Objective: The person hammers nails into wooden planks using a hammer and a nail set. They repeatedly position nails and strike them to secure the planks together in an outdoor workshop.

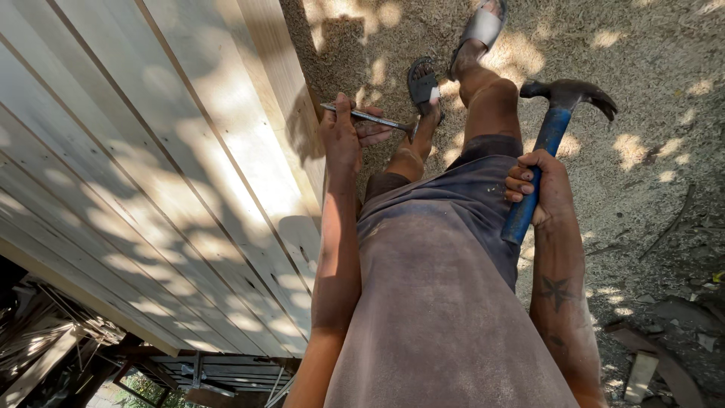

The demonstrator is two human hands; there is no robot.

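My right hand [542, 185] grips the blue handle of a claw hammer [555, 132], whose dark steel head points up and away from me over the ground. My left hand [346, 134] holds a thin metal chisel-like rod [371, 118] near its middle, lying crosswise just beside the edge of a pale wooden plank panel [151, 174]. My legs, shorts and grey sandals [453, 53] show between the two hands.
The plank panel fills the left side, made of several long boards with thin battens. Sawdust-strewn ground [649, 113] lies to the right, with wood scraps [642, 374] at the lower right. Dark timber and metal clutter [53, 347] sits at the lower left.
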